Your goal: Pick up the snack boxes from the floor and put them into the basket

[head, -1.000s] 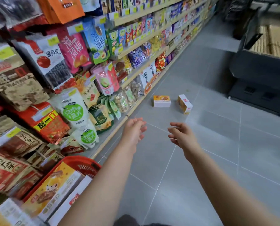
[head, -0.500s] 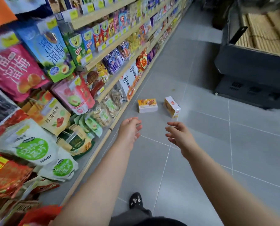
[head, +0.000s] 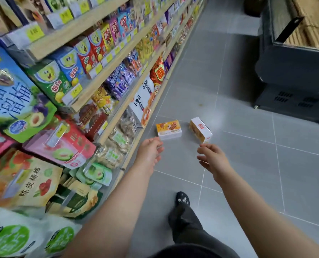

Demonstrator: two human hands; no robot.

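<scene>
Shelf [head: 61,39] of snack bags on my left. The red basket seen at its foot a second ago has dropped out of view as I stepped forward. Left hand [head: 150,151] reaches out empty, fingers loosely spread, just short of the flat-lying box [head: 168,129]. The second box [head: 200,129] lies angled beside it on the grey floor [head: 248,164], right hand [head: 212,158] likewise spread and empty close by. Both boxes nearer than before, untouched; my judgement: grasp next, then carry back to the basket.

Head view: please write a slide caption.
Empty left hand and right hand reach for the orange-topped box and the white-topped box on the floor.
</scene>
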